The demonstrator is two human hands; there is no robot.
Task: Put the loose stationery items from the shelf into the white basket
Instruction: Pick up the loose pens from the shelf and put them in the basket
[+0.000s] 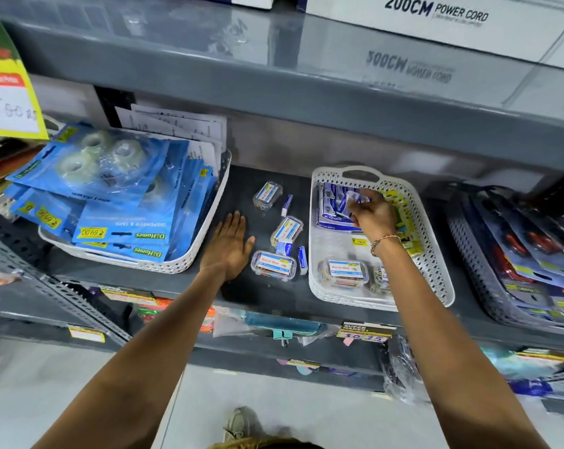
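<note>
A white perforated basket (433,254) stands on the dark shelf (242,183), holding blue stapler-pin boxes and a clear labelled box (344,272). My right hand (373,218) is inside the basket, fingers closed on a small blue-and-white packet (355,197) above the blue boxes. My left hand (230,246) rests flat and open on the shelf, left of the loose items. Loose on the shelf lie three clear plastic boxes with labels (273,265) (286,230) (267,195) and small blue packets (302,260) (286,205).
A white basket (190,254) of blue tape-dispenser packs sits to the left. A grey basket (475,270) of carded items sits to the right. The upper shelf (306,79) overhangs closely. Hanging goods fill the rack below.
</note>
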